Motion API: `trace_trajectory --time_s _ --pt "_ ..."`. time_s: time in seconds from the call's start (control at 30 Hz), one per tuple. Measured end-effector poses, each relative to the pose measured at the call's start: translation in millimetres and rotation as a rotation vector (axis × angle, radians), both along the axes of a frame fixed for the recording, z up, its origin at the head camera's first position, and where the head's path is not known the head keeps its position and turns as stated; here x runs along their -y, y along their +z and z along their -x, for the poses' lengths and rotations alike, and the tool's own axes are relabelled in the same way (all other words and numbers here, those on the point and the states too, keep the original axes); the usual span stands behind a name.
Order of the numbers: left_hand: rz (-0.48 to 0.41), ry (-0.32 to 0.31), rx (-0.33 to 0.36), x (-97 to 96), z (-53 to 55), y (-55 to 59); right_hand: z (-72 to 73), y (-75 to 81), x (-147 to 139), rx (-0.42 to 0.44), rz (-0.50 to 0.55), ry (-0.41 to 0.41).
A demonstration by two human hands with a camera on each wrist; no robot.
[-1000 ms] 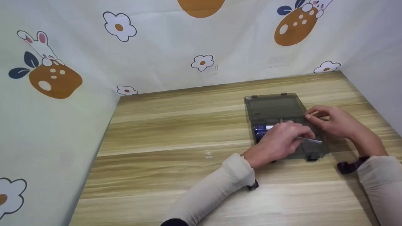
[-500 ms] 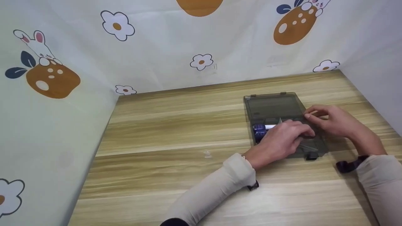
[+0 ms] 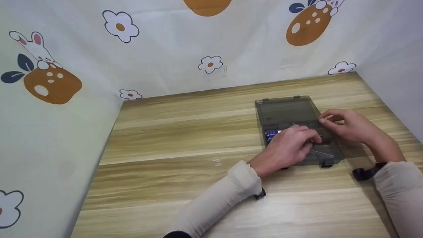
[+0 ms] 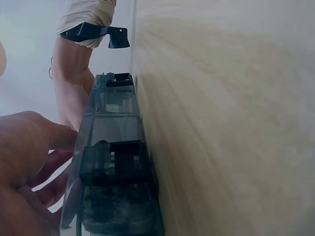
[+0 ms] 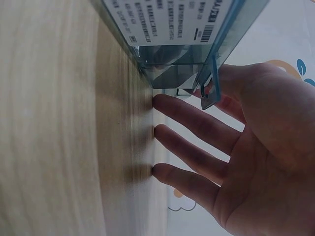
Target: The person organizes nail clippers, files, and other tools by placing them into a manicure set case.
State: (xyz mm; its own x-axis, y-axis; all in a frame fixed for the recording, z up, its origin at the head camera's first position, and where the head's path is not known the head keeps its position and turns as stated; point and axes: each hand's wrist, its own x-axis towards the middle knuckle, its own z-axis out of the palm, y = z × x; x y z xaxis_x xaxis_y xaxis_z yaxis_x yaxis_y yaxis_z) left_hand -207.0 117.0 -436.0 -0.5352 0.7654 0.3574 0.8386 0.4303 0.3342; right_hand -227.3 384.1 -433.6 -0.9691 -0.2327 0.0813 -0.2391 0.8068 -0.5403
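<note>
A smoky see-through plastic case [image 3: 287,112] lies with its lid spread flat on the table. My left hand [image 3: 287,145] reaches over the compartments with loosely bent fingers, a gap between forefinger and thumb. Beside the thumb, a thin clear strip [image 3: 322,153] lies in the case. A blue cylinder with a white part [image 3: 271,135] sits at the left, partly under the hand. At the right edge near the hinge, my right hand [image 3: 353,127] pinches the case between thumb and forefinger. In the right wrist view its other fingers [image 5: 192,118] spread out, tips on the table.
Small clear pieces [image 3: 217,162] lie on the wood-grain table [image 3: 165,138], left of the case. Black latches [image 3: 327,163] stick out from its front edge. A printed cloth [image 3: 165,49] hangs behind the table and along its sides.
The clear strip, by the left fingers a second ago, now lies lower in the case. My left hand has shifted slightly left. The right hand stays at the case's edge.
</note>
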Motion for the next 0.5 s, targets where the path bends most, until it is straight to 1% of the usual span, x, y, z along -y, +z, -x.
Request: trace_trajectory --time_s 0.13,0.3,0.5 --pt "0.009 0.001 0.012 4.1 -0.2 1.6 0.2 0.9 1.9 0.015 0.001 0.004" --pt "0.010 -0.002 0.008 9.1 -0.7 2.8 -0.2 1.7 2.6 0.038 0.012 0.004" --pt "0.032 0.002 0.012 15.5 0.6 2.8 -1.2 1.5 0.6 0.033 0.008 0.003"
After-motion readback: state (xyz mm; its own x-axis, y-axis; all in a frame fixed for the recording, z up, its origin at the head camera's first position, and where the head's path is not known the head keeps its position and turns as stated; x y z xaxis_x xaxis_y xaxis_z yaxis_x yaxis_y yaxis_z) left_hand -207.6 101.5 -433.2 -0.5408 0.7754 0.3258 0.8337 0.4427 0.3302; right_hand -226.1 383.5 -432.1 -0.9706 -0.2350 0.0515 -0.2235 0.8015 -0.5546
